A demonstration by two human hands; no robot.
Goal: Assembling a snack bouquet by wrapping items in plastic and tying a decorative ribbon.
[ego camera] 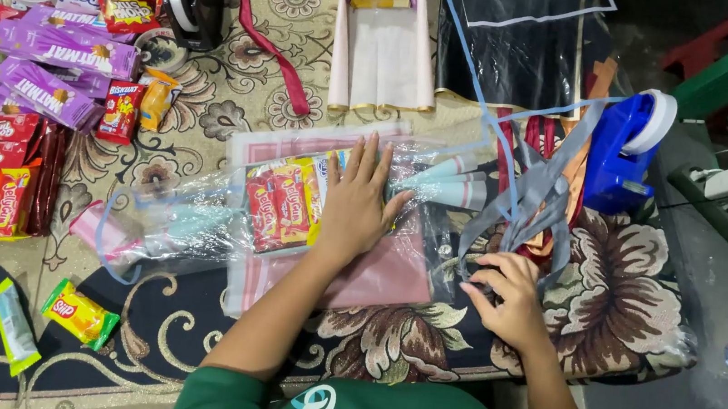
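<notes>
On the carpet (241, 81), left hand (355, 199) flat, grip open, pressing snack packs (282, 204) under clear wrap (189, 212); right hand (504, 294) curled, grip closed on grey ribbon (534, 192) beside blue dispenser (621, 152).

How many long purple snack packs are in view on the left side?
3, possibly more. All lie at the left on the patterned mat: top purple pack, middle purple pack, lower purple pack. A further purple strip may be tucked beneath them, partly hidden.
</notes>
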